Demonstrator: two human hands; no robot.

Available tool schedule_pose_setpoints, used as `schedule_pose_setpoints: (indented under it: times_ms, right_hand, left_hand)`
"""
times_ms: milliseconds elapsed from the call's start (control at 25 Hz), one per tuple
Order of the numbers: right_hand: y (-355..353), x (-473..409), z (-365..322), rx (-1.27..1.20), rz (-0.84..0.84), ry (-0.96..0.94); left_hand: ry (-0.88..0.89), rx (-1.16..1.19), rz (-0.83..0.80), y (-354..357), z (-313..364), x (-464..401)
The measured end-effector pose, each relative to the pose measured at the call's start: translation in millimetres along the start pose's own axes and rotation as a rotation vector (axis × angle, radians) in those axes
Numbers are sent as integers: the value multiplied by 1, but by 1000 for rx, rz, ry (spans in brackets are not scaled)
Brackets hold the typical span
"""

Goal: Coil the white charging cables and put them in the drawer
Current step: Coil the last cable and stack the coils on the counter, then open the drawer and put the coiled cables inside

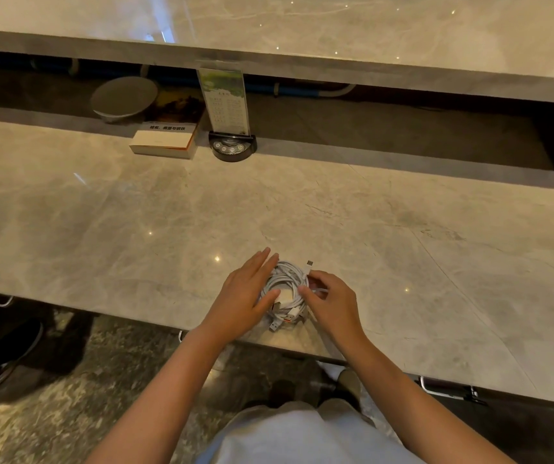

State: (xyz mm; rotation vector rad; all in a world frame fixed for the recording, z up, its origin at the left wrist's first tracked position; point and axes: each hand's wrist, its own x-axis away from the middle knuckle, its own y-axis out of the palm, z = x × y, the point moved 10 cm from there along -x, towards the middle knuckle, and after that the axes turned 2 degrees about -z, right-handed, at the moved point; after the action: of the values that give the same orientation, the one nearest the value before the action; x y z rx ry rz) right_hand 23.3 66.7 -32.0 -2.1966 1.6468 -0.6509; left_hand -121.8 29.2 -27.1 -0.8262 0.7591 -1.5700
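A bundle of white charging cables (285, 283) lies coiled on the marble counter (402, 249) near its front edge. Plug ends stick out at the bottom, one with an orange tip (287, 319), and another connector points up at the top right. My left hand (245, 296) lies flat against the coil's left side, fingers straight, thumb across the middle. My right hand (332, 303) pinches the cable strands on the coil's right side with curled fingers. No drawer front shows, only metal handles (436, 388) under the counter edge.
At the counter's back stand a book (165, 139), a round grey dish (124, 97) and a menu holder on a black call-button base (232, 144). A raised marble ledge (335, 38) runs behind. A person's shoe (4, 349) is on the floor at left.
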Motion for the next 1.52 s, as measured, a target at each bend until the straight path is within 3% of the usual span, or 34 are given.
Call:
schedule_pose_setpoints:
  times_ms: [200,400,600,800,1040,1280,1520]
  right_hand:
    - [-6,0,-6,129,-28,-52]
    - [-49,9,-26,653,-24,-271]
    - [-111,37,-30,941,197,-274]
    - [-140,76,3,997,215,-199]
    - [-145,143,72,964,85,-214]
    - [-133,183,150,950,-71,-158]
    - [-104,150,212,963,-160,-32]
  left_hand:
    - [-20,-44,10,-10,11,-2]
    - [143,-232,155,-35,68,-15]
    - [278,-306,157,-17,144,-22]
    - [286,-397,138,29,190,-6]
    - [46,-416,-12,106,185,24]
    - [-41,-470,29,137,169,18]
    - [-244,-361,51,152,126,33]
